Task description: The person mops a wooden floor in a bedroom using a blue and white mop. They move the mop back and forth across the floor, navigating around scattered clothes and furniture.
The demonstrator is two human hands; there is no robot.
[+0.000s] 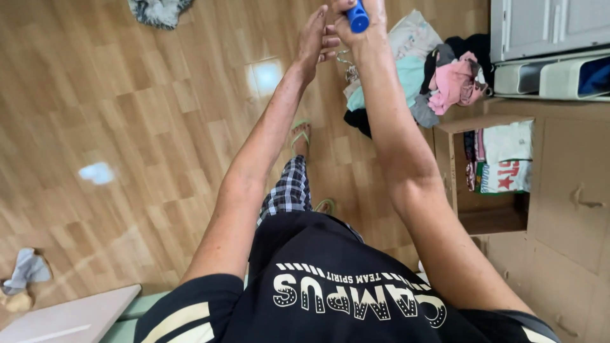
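Floor (127, 127): pale wood-look planks, glossy, with light glare patches
Clothes pile (438, 76): soft crumpled garments in pink, teal, white and black, on the floor beside the cabinet
Cabinet (559, 190): brown board, one open compartment holding folded shirts (505, 159)
Right hand (365, 19): raised, clenched around a blue cylinder (358, 16), smooth, rounded end up
Left hand (314, 41): fingers straight, released, touching the right hand
Rag (25, 270): grey, crumpled, lower left
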